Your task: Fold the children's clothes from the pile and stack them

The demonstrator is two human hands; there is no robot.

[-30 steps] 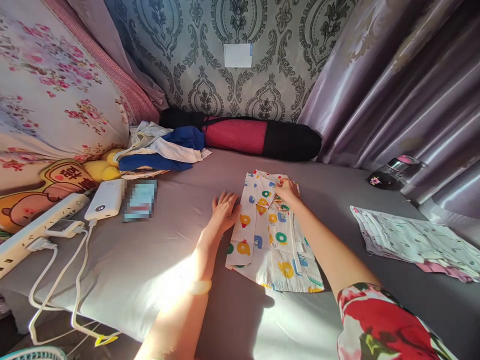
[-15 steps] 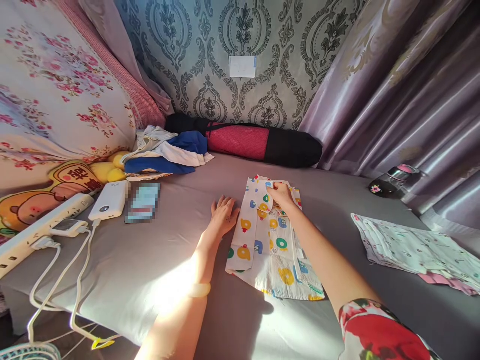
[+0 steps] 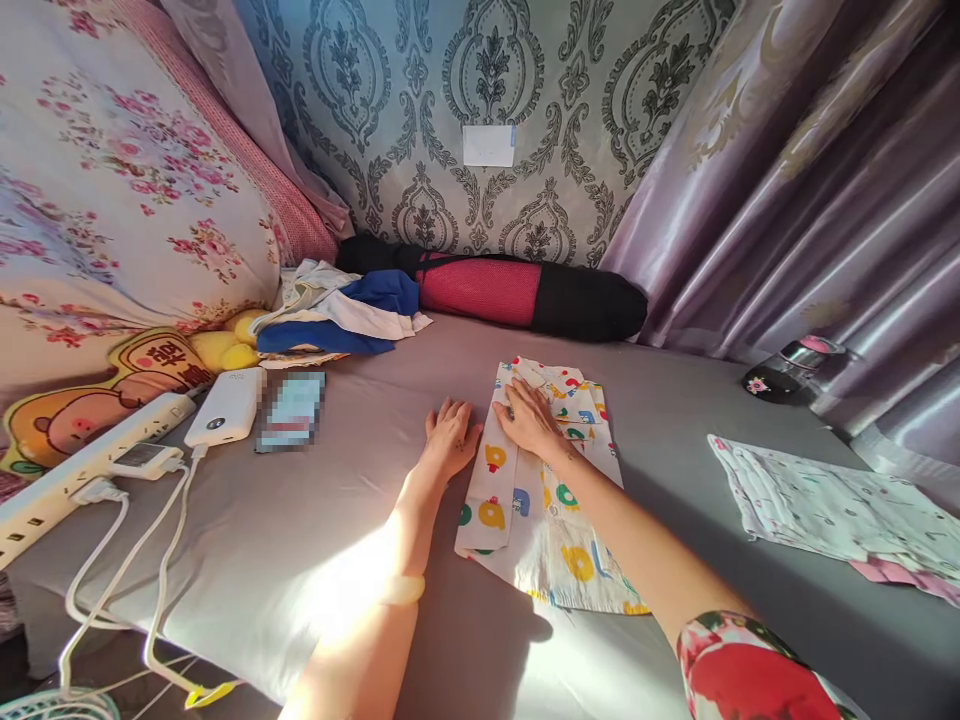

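A small white garment [image 3: 540, 520] printed with bright rings and shapes lies folded on the grey bed sheet [image 3: 315, 530] in the middle. My right hand [image 3: 531, 418] lies flat on its upper part, fingers stretched out and pressing the cloth. My left hand [image 3: 450, 437] rests open on the sheet just left of the garment's edge, fingers spread. A pale bracelet sits on my left forearm.
A pile of blue and white clothes [image 3: 341, 312] and a red and black roll [image 3: 510, 288] lie by the wall. A power bank [image 3: 226, 406], a power strip [image 3: 82, 465] with cables and a phone [image 3: 291, 410] are on the left. Folded pale clothes [image 3: 832, 505] lie on the right.
My right hand let go of the pinched collar area and now lies flat on the garment, a little further left. My left hand stayed put.
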